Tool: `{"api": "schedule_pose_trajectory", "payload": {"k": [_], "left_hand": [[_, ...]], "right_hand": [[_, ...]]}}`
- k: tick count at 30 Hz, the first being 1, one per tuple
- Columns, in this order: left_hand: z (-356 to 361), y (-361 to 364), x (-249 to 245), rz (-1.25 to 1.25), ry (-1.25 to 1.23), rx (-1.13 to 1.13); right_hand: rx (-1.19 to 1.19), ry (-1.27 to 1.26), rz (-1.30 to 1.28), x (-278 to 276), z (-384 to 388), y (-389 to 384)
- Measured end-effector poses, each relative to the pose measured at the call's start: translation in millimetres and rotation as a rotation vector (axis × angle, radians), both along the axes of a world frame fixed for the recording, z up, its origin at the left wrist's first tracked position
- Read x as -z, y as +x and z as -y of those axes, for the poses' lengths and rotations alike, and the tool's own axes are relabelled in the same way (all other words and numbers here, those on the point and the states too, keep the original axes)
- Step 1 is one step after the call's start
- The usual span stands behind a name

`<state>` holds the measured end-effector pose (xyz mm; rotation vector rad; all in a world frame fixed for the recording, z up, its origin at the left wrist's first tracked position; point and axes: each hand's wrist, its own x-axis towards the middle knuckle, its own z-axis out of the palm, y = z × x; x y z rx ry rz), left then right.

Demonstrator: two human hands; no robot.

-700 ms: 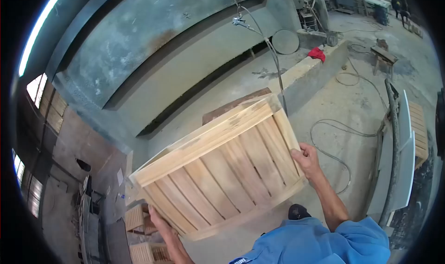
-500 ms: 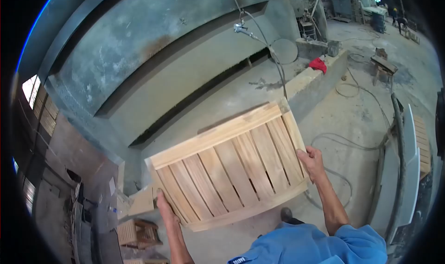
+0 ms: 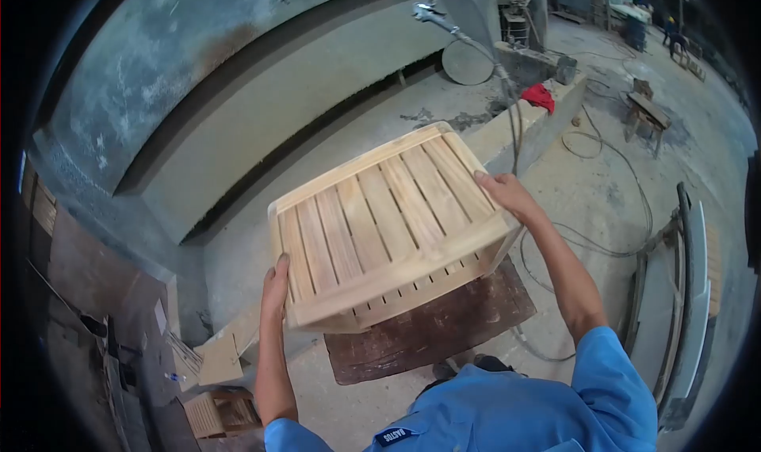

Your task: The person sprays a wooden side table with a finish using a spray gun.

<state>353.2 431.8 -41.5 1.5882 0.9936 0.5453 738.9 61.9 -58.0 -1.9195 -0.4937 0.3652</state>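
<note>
A small slatted wooden table (image 3: 380, 206) of pale bare wood is held out in front of me, its slatted top tilted toward me. Beneath the top's near edge a second row of slats shows. My left hand (image 3: 274, 288) grips the left side near the front corner, thumb on the outer edge. On the right side, my right hand (image 3: 510, 194) is closed on the frame, its thumb lying over the top edge. The fingers of both hands are partly hidden behind the wood. Below the table is a dark brown board (image 3: 428, 341), overlapped by it in this view.
A large grey metal booth (image 3: 317, 95) rises ahead. A spray gun (image 3: 428, 13) hangs with its hose at the upper middle. A red cloth (image 3: 539, 97) lies on a low concrete wall (image 3: 555, 123). Hoses (image 3: 626, 250) trail over the right floor. A slatted wooden stool (image 3: 218, 415) stands lower left.
The table's near edge has tipped up, revealing the lower slats. Both hands have risen with it. The brown board below has come into view, and the camera view has shifted.
</note>
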Motion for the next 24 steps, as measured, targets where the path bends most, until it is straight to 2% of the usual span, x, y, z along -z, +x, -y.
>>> {"api": "schedule_pose_trajectory", "payload": {"k": [2, 3, 4, 5, 6, 8, 9, 11, 12, 14, 15, 16, 19, 22, 24], "left_hand": [[-22, 7, 7, -0.167, 0.145, -0.083], [-25, 6, 4, -0.169, 0.136, -0.097], [-25, 7, -6, -0.201, 0.187, -0.063], [-21, 10, -14, -0.233, 0.232, -0.024], [-5, 11, -11, -0.258, 0.309, -0.038], [11, 5, -5, -0.256, 0.480, -0.065], [11, 4, 4, -0.228, 0.559, -0.083], [39, 8, -27, -0.286, 0.509, -0.046], [39, 7, -20, -0.323, 0.573, -0.073], [42, 9, -13, -0.363, 0.643, -0.130], [47, 8, -16, -0.308, 0.569, -0.147], [52, 9, -18, -0.252, 0.492, -0.173], [61, 7, -17, -0.313, 0.534, -0.229], [72, 14, -32, -0.411, 0.567, -0.281], [78, 14, -38, -0.439, 0.537, -0.345]], "right_hand": [[0.009, -0.080, 0.033, -2, -21, 19], [-0.073, -0.124, 0.031, -11, -26, 23], [-0.151, -0.161, 0.034, -19, -32, 31], [-0.186, -0.333, 0.118, -22, -37, 45], [-0.191, -0.358, 0.123, -27, -37, 50], [-0.167, -0.357, 0.488, -64, -40, 61], [-0.136, -0.356, 0.511, -74, -52, 82], [0.115, -0.001, 1.082, -87, -82, 126], [0.115, 0.006, 1.100, -103, -96, 145], [0.261, 0.020, 1.360, -137, -127, 186], [0.253, 0.040, 1.354, -142, -139, 210], [0.307, -0.085, 1.394, -145, -154, 237], [0.367, -0.365, 1.455, -144, -200, 327], [0.355, -0.320, 1.442, -153, -230, 383], [0.227, -0.305, 1.289, -172, -241, 391]]}}
